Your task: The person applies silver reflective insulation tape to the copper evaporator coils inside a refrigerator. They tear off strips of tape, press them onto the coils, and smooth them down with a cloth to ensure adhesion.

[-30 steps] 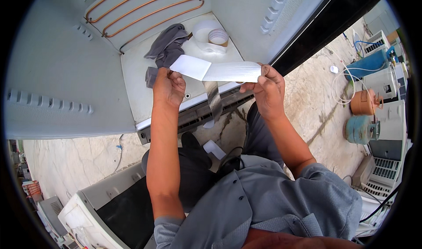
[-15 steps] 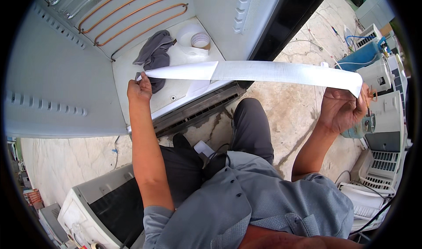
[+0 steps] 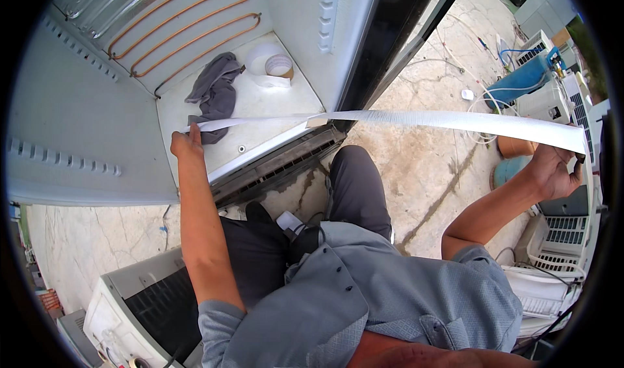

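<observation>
A long strip of white tape (image 3: pixel 422 118) stretches taut across the view. My left hand (image 3: pixel 185 144) pinches its left end at the floor edge of an open white refrigerator cabinet (image 3: pixel 58 108). My right hand (image 3: pixel 552 173) grips the strip's other end far out to the right, arm stretched wide. A white tape roll (image 3: pixel 273 66) and a crumpled grey cloth (image 3: pixel 214 92) lie on the cabinet floor beyond my left hand. Copper tubing (image 3: pixel 188 27) runs along the cabinet's back wall.
The cabinet's dark door edge (image 3: pixel 396 30) rises at centre top. Air conditioner units (image 3: pixel 559 238) stand at the right, with a blue cylinder (image 3: pixel 520 82), a brown pot (image 3: pixel 513 147) and loose cables on cracked concrete. A white appliance (image 3: pixel 130 303) sits at lower left beside my knees.
My hands have pulled apart: the right hand has swung far right, drawing the folded tape out into one long strip. The left hand holds its end low by the cabinet floor.
</observation>
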Tool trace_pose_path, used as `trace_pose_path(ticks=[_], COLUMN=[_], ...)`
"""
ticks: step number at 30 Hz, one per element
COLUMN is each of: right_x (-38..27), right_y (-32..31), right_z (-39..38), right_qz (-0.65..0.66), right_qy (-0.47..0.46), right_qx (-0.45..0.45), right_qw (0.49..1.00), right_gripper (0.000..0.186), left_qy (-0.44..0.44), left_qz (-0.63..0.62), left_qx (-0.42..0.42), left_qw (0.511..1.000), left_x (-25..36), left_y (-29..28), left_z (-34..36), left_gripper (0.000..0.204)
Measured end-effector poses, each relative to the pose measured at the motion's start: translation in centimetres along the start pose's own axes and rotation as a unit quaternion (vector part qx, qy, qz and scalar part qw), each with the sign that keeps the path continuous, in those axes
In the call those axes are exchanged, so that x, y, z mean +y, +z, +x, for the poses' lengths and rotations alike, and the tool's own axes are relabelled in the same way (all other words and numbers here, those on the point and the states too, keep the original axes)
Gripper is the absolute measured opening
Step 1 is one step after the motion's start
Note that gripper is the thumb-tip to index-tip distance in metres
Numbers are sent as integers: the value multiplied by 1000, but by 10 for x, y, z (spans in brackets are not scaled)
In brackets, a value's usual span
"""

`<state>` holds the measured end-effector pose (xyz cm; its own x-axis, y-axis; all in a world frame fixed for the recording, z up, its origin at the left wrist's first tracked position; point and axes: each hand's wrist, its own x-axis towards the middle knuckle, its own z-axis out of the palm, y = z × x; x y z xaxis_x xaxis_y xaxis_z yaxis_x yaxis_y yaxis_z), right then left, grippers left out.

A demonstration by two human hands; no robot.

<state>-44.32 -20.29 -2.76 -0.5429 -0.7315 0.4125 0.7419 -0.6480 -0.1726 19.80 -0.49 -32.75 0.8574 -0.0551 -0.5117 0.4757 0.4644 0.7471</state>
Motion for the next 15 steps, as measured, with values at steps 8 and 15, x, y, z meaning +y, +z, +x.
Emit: trace_pose_path(ticks=[8, 15], right_x=[-15, -4], right_y=[-23, -13], right_z=[8, -72], right_qz=[-21, -212], right_qy=[263, 259], right_qx=[-270, -266], right_qw=[926, 904], right_gripper=[38, 46], left_qy=[174, 499], left_qz=[265, 179], left_qx=[-24, -144], left_qw=[948, 835], left_x=[17, 29], left_y=[-29, 19], left_z=[40, -185], left_gripper=[54, 69])
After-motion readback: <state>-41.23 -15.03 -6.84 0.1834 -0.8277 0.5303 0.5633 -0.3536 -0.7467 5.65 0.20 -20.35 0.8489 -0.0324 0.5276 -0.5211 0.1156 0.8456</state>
